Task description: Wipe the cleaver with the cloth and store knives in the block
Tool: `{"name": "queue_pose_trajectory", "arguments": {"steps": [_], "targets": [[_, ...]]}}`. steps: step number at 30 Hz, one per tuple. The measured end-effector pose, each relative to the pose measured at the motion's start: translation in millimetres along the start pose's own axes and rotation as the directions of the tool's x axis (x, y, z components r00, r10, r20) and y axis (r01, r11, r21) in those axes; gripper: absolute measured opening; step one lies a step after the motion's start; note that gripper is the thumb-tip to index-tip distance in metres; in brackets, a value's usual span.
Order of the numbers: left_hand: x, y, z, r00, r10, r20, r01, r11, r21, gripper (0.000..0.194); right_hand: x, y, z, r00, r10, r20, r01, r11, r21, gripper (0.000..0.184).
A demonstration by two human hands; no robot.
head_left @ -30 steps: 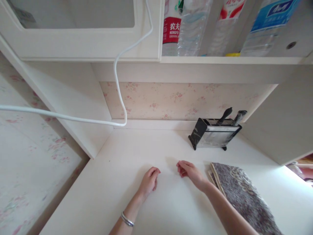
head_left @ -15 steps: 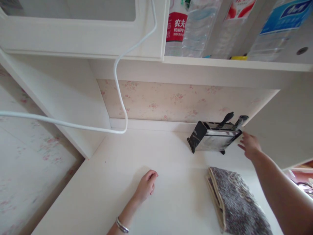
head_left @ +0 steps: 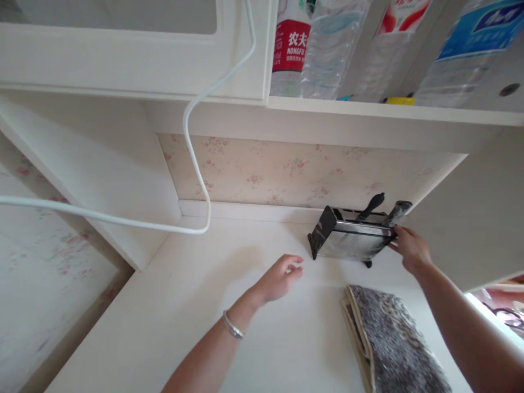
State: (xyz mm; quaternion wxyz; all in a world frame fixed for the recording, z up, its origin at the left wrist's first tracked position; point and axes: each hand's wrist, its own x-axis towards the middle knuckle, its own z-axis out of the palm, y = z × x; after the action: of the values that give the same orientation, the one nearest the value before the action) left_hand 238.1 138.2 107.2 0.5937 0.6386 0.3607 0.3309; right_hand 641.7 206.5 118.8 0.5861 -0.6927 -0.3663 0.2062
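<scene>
A metal knife rack [head_left: 352,240] with black end plates stands at the back of the white counter [head_left: 229,305], with two black-handled knives [head_left: 370,206] sticking out of its top. My right hand [head_left: 409,248] grips the rack's right end, fingers curled on its edge. My left hand [head_left: 280,278] hovers over the counter just left of the rack, fingers loosely apart and holding nothing. A silver bracelet [head_left: 231,326] is on my left wrist.
A folded speckled cloth [head_left: 393,344] lies on the counter at the front right. A white cable [head_left: 192,142] hangs down from the upper cabinet and loops left. Several plastic water bottles [head_left: 327,43] stand on the shelf above. Floral wallpaper backs the counter.
My right hand has moved from beside the rack onto its right end. My left hand has lifted and reached right toward the rack's left end.
</scene>
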Motion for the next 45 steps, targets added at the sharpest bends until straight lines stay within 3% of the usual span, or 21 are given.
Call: {"name": "queue_pose_trajectory", "arguments": {"steps": [3,6,10,15,20,24,31,35,39,41,43,45], "targets": [[56,21,13.1,0.997,0.047,-0.061,-0.049,0.998,-0.037,0.044,-22,-5,6,0.998,0.056,-0.031,-0.054,0.996,0.075,0.020],[100,28,23.2,0.996,0.076,-0.049,-0.080,0.994,-0.071,0.050,-46,-10,13,0.998,0.069,0.013,-0.071,0.989,0.133,0.021],[117,27,25.5,0.990,0.139,-0.037,-0.142,0.983,-0.120,0.056,-72,-15,24,0.996,0.066,0.060,-0.076,0.977,0.198,0.025],[87,30,7.8,0.970,0.233,-0.064,-0.241,0.951,-0.192,0.058,-96,-28,45,0.993,0.059,0.098,-0.082,0.965,0.251,0.031],[48,47,-27.8,0.949,0.309,-0.060,-0.315,0.934,-0.170,0.059,-123,-57,74,0.986,0.024,0.166,-0.077,0.943,0.323,0.035],[22,54,-56.6,0.942,0.303,-0.145,-0.322,0.938,-0.126,0.057,-149,-74,99,0.953,-0.063,0.295,-0.036,0.947,0.320,0.041],[-17,38,-87.7,0.920,0.259,-0.294,-0.290,0.955,-0.067,0.056,-192,-81,136,0.871,-0.228,0.434,0.106,0.952,0.288,0.054],[-34,26,-97.0,0.910,0.196,-0.366,-0.233,0.971,-0.057,0.054,-208,-79,148,0.833,-0.229,0.504,0.093,0.955,0.280,0.052],[-44,19,-103.1,0.928,0.163,-0.334,-0.181,0.983,-0.025,0.055,-212,-77,152,0.811,-0.228,0.539,0.071,0.952,0.297,0.050],[-44,17,-107.3,0.934,0.126,-0.335,-0.126,0.992,0.021,0.054,-212,-73,150,0.821,-0.184,0.541,0.002,0.948,0.319,0.053],[-41,16,-111.7,0.890,0.143,-0.432,-0.085,0.985,0.151,0.051,-213,-62,146,0.862,-0.095,0.497,-0.086,0.940,0.329,0.057],[-37,20,-114.4,0.803,0.272,-0.531,-0.070,0.927,0.368,0.044,-219,-44,140,0.905,-0.011,0.426,-0.133,0.943,0.305,0.057]]}}
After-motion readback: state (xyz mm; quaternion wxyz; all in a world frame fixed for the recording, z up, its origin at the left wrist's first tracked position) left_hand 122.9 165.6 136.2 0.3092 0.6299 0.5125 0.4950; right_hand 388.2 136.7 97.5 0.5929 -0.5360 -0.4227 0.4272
